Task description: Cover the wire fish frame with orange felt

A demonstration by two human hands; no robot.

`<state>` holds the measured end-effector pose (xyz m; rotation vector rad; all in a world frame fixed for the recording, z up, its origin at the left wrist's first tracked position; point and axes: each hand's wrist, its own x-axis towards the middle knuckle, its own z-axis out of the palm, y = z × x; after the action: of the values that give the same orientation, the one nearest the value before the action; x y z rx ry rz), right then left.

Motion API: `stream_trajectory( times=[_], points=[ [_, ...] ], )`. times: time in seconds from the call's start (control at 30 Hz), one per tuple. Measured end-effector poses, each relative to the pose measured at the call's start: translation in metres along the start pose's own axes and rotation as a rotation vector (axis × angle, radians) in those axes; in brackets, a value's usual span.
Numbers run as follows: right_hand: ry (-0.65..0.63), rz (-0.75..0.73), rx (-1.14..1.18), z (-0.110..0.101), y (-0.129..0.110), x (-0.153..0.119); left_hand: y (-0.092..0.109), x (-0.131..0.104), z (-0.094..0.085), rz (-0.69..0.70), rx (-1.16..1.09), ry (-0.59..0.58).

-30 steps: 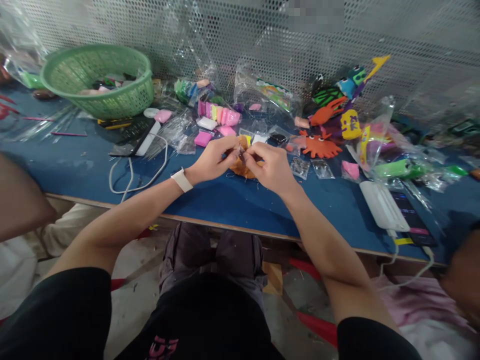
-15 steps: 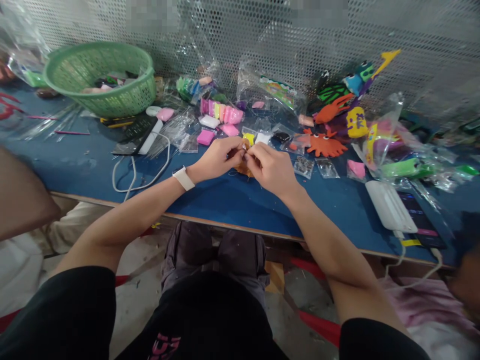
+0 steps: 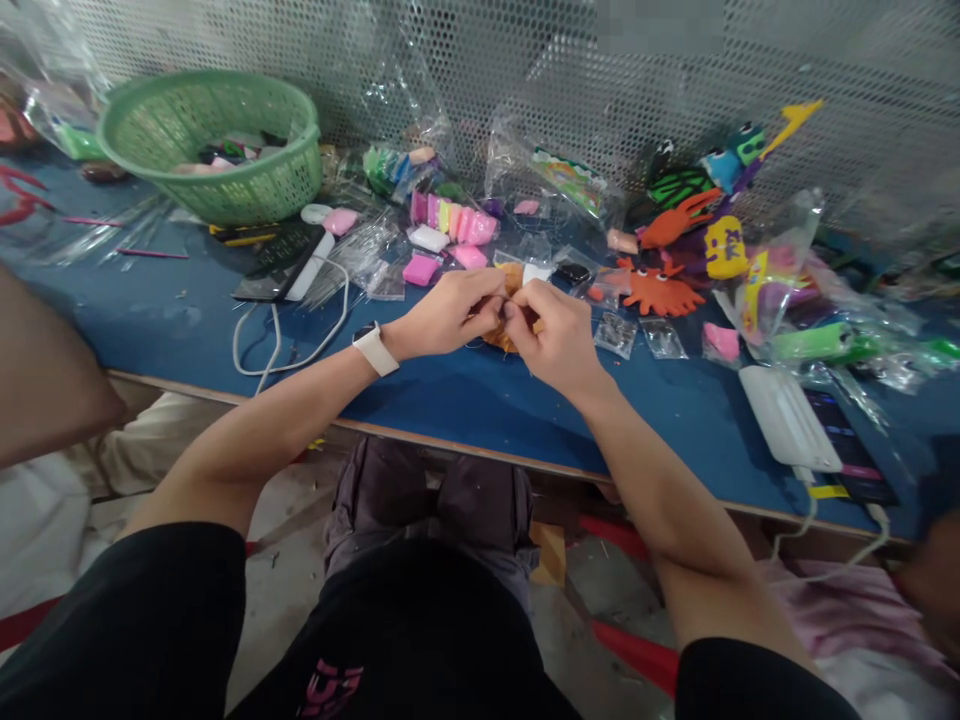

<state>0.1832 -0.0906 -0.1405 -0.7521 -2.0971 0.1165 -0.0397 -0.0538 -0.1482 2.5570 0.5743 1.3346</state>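
My left hand [image 3: 461,312], with a white-banded watch [image 3: 375,348] on its wrist, is closed in a pinch over the blue table. Facing it, my right hand [image 3: 553,330] is pinched too, and the fingertips of both nearly meet. What sits between them is too small to make out. Under and behind the fingers lies an orange-brown piece [image 3: 501,340], mostly covered by my hands. Close by are a pink clay block [image 3: 420,269], a white packet [image 3: 535,273] and a black packet [image 3: 574,273]. An orange crab figure [image 3: 660,288] rests right of my right hand.
A green basket [image 3: 225,188] stands at the back left, near a phone [image 3: 281,262] with a white cable. Colourful clay figures and plastic bags crowd the right. A white power bank [image 3: 787,420] lies by a second phone [image 3: 851,445]. Other people sit on both sides.
The view has shifted slightly, so most things appear a little further right. Both hands stay pinched together, and more of the orange-brown piece shows around the fingers.
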Motion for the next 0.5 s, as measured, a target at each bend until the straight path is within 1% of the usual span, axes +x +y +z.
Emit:
stream_trajectory(
  times=[0.2, 0.3, 0.4, 0.5],
  points=[
    [-0.037, 0.043, 0.020, -0.0020, -0.0021, 0.0035, -0.0027, 0.0018, -0.0020, -0.002, -0.005, -0.028],
    [-0.024, 0.074, 0.052, -0.0023, -0.0034, 0.0045, -0.0005, 0.0032, -0.0015, -0.016, -0.046, -0.030],
    [0.002, 0.102, 0.102, 0.0005, -0.0021, 0.0031, 0.0014, 0.0033, 0.0002, -0.061, -0.111, -0.006],
    [-0.010, 0.095, 0.103, 0.0043, 0.0002, 0.0006, -0.0004, 0.0010, 0.0023, -0.123, -0.143, -0.005]
  ],
)
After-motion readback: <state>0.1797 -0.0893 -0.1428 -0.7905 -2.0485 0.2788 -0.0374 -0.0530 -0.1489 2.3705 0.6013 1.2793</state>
